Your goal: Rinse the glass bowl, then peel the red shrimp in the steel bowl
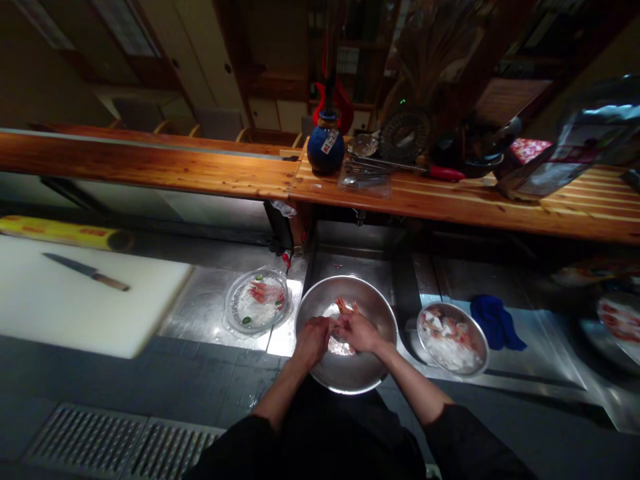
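Over a large steel bowl (383, 363), my left hand (314, 339) and my right hand (359, 332) meet with fingers closed and tips close together. Pinched between them is what looks like a shrimp, mostly hidden by the fingers. Reddish-orange shrimp parts (344, 305) show just beyond my right hand's fingers, inside the bowl. Left of the bowl stands a clear round plate (231, 319) with pink shrimp (265, 291) and small green slices on a white bed. To the right, a smaller steel bowl (484, 337) holds pinkish pieces and white ice.
A white cutting board (125, 313) at the left carries a knife (95, 272); a yellow roll (60, 232) lies behind it. A sink (330, 260) lies behind the large bowl. Blue cloth (493, 321) rests at the right. The raised wooden counter (240, 175) bears a blue vase (325, 150).
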The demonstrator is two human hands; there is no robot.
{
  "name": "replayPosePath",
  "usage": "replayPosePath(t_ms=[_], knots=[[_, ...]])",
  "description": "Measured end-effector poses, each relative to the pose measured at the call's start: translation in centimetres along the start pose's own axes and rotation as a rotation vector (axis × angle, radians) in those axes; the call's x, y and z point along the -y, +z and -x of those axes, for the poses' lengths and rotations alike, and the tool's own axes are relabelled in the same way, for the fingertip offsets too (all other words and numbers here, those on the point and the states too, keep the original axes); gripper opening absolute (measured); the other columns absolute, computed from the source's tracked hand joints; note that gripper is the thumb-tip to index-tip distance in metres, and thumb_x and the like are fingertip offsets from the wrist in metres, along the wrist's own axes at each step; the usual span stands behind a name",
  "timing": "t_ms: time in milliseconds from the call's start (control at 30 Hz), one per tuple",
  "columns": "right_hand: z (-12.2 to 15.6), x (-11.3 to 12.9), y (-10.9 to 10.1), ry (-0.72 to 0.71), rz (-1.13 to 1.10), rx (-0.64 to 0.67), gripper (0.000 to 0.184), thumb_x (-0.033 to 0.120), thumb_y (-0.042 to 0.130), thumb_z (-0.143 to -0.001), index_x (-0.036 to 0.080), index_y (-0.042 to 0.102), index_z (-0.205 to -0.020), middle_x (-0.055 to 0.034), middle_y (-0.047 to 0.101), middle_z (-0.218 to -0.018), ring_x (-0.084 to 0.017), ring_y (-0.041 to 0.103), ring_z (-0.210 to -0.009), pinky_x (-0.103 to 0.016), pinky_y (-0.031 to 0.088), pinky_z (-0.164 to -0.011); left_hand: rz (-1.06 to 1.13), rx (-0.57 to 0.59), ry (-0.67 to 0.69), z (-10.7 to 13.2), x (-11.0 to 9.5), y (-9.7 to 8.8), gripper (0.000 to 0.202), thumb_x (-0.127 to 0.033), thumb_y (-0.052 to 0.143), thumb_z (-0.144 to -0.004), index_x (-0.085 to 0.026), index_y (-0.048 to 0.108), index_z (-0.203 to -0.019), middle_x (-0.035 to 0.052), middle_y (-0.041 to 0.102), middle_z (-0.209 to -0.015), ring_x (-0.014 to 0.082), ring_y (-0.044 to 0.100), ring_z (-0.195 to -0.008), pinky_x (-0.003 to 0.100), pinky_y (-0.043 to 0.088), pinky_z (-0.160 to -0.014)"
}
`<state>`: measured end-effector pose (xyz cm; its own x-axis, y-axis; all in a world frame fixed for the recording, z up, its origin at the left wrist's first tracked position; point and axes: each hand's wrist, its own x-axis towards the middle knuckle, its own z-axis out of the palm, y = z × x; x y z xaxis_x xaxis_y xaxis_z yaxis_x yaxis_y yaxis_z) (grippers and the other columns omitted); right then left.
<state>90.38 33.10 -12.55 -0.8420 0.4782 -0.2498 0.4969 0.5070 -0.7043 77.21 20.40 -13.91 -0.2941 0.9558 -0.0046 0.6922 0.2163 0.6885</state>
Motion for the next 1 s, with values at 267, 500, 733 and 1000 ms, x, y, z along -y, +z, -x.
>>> replayPosePath(t_ms=[267,500,733,1000], knots=[[1.8,0.4,0.9,0.273,-1.055,-0.25,0.043,0.047,0.077,-0.062,0.016,0.061,-0.089,0.0007,0.063,-0.067,-0.012,0.053,-0.056,-0.025,0.042,-0.054,0.917,-0.134,-0.417,-1.2,-1.7,1.0,0.039,-0.045,0.066,-0.073,-0.013,0.071,-0.094,0.005,0.068,-0.075,0.0156,0.058,-0.063,0.028,0.046,-0.063],[3.1,1.2,1.2,0.158,-0.715,-0.302,0.028,0.042,0.073,-0.068,0.019,0.069,-0.083,-0.0027,0.069,-0.074,-0.018,0.06,-0.066,-0.029,0.046,-0.061,1.097,-0.179,-0.427,-1.5,-2.7,0.8,0.032,-0.039,0.073,-0.065,-0.013,0.068,-0.083,0.0021,0.065,-0.07,0.0113,0.054,-0.06,0.023,0.043,-0.062],[3.4,3.8,-0.5,0.062,-0.093,-0.409,0.025,0.035,0.049,-0.091,0.021,0.07,-0.091,-0.0073,0.073,-0.087,-0.024,0.066,-0.084,-0.034,0.048,-0.081,1.001,-0.202,-0.426,-0.8,-3.6,1.5,0.031,-0.043,0.069,-0.072,-0.013,0.067,-0.079,-0.002,0.056,-0.059,0.011,0.046,-0.057,0.023,0.036,-0.058],[3.9,4.1,1.9,0.016,-0.242,-0.509,0.022,0.035,0.048,-0.093,0.022,0.066,-0.097,-0.0073,0.071,-0.097,-0.024,0.065,-0.089,-0.035,0.049,-0.083,0.859,-0.234,-0.436,-0.5,-3.7,1.3,0.029,-0.041,0.059,-0.075,-0.014,0.065,-0.066,-0.0025,0.051,-0.055,0.0112,0.041,-0.054,0.023,0.03,-0.053]])
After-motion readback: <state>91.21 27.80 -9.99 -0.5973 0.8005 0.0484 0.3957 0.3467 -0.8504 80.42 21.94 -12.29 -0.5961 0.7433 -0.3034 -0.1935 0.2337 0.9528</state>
